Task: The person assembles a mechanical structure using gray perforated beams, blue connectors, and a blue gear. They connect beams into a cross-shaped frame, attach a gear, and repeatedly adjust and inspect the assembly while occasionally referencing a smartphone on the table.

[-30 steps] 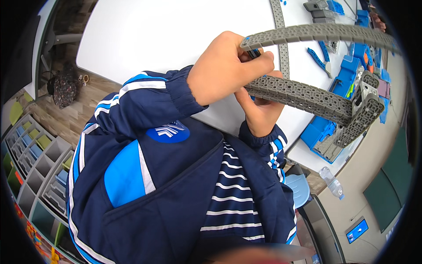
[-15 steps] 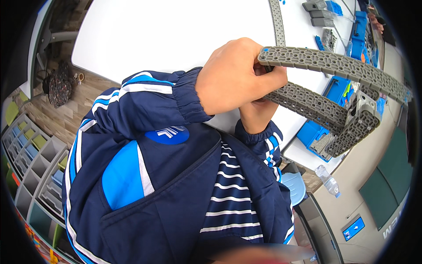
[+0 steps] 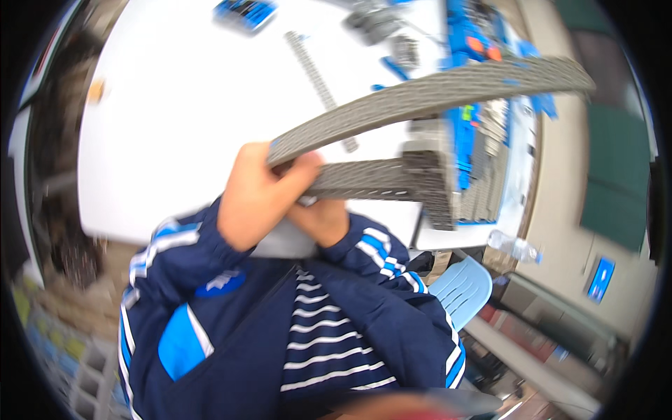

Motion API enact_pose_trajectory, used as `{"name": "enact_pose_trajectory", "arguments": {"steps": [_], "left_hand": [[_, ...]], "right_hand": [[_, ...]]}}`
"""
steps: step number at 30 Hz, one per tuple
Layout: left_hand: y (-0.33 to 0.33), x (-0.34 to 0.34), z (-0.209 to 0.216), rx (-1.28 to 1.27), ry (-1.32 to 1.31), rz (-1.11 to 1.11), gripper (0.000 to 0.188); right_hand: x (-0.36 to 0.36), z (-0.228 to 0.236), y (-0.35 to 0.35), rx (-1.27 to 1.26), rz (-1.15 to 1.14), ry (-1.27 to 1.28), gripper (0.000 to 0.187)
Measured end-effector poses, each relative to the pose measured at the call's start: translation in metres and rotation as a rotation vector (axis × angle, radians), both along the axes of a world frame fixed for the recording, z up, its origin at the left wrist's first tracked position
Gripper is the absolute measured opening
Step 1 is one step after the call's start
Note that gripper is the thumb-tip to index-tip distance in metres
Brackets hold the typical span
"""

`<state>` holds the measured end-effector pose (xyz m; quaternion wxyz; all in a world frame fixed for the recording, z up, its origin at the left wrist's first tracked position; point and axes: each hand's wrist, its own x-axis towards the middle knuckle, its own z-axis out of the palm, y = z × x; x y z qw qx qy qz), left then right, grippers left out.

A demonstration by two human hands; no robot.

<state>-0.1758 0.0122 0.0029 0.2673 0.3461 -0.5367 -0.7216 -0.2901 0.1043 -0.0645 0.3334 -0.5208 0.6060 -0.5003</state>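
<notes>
A frame of grey perforated construction beams (image 3: 434, 89) is held up over the white table. Its long upper beam stretches from my hands out to the right; a shorter beam (image 3: 367, 178) runs below it to a thick block of grey pieces (image 3: 428, 183). My left hand (image 3: 255, 199) is closed round the frame's left end, its thumb bent over the joint. Lower and just to the right, my right hand (image 3: 325, 218) comes up against the same end from below. Its fingers are mostly hidden behind the left hand and the beam. Motion blurs the frame.
On the white table (image 3: 161, 126) lie a loose grey beam (image 3: 318, 87), a blue-and-black part box (image 3: 245, 14) and grey parts (image 3: 374, 24). Blue trays of parts (image 3: 463, 140) line the right side. A clear bottle (image 3: 514, 246) and a light-blue chair (image 3: 462, 290) are nearer me.
My view has swung to the right and more of the table shows. Both hands and the grey frame now appear further left and lower, with the upper beam tilting up to the right.
</notes>
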Motion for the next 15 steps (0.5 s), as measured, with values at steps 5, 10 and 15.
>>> {"name": "enact_pose_trajectory", "arguments": {"steps": [5,10,15], "left_hand": [[-0.006,-0.007,0.005,-0.064,-0.207,-0.01,0.027],[0.001,-0.011,0.0,-0.067,-0.202,0.102,0.026],[0.006,-0.017,-0.005,0.029,-0.138,0.126,0.025]], "right_hand": [[-0.003,0.007,-0.005,-0.011,0.044,-0.173,0.049],[-0.007,0.015,0.0,0.001,0.027,-0.179,0.039],[-0.011,0.02,0.004,0.083,0.045,-0.32,0.037]]}}
